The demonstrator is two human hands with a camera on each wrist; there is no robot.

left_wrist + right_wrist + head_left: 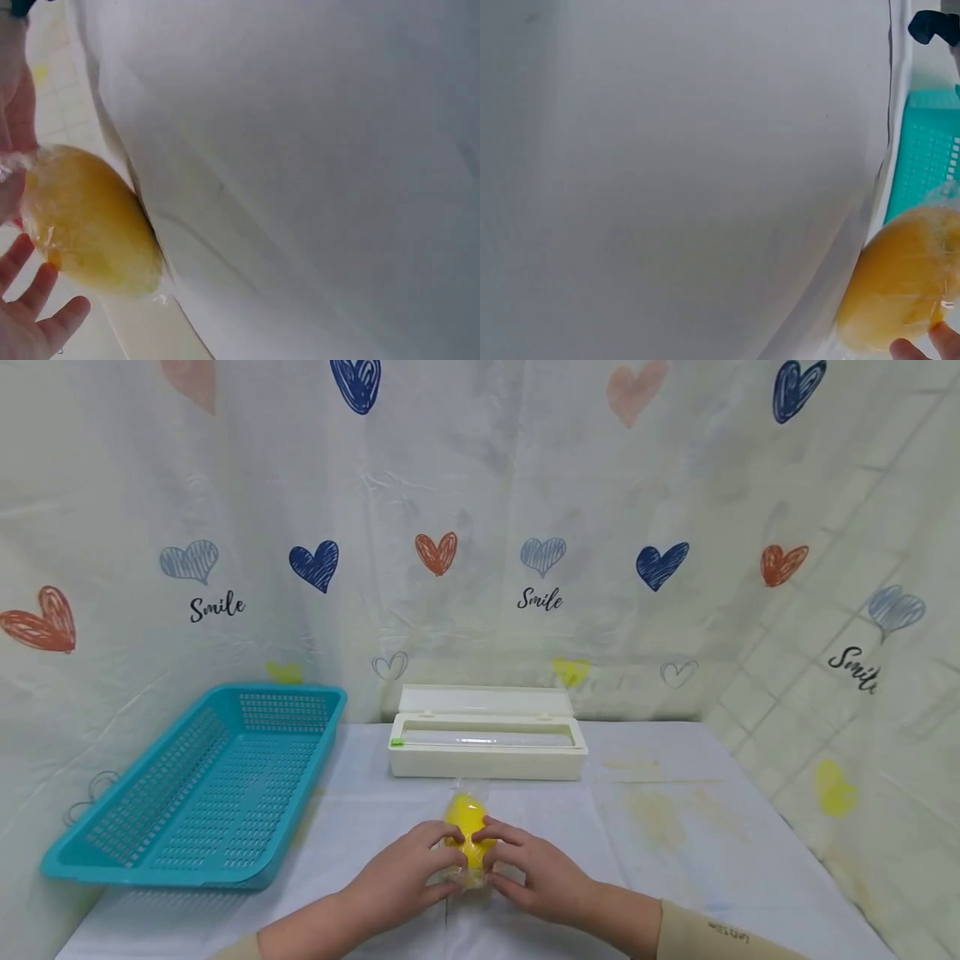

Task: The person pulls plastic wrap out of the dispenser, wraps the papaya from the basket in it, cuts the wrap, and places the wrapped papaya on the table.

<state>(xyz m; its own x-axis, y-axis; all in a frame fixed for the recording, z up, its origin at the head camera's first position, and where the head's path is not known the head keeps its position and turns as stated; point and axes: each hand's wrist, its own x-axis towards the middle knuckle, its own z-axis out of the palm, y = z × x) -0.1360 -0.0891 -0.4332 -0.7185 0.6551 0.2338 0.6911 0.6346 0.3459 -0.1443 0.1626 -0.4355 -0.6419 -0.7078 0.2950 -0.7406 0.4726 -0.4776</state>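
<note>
A yellow, oval, mango-like fruit (pixel 467 812) in clear plastic wrap lies on the white-covered table, front centre in the head view. My left hand (pixel 401 872) holds its left side with bent fingers, the tips on the wrap. From the other side my right hand (pixel 547 875) grips it the same way, thumb near the close end. Crinkled film stands out past both ends of the fruit. The left wrist view shows the wrapped fruit (pixel 94 221) with fingertips at its lower side. In the right wrist view the fruit (pixel 900 277) appears at the lower right.
Behind the fruit stands a white cling film box (pixel 487 766), its lid (pixel 483 700) raised and a roll inside. A blue-green plastic basket (pixel 262 872) sits at the left. A curtain printed with hearts (pixel 480 485) hangs along the table's back.
</note>
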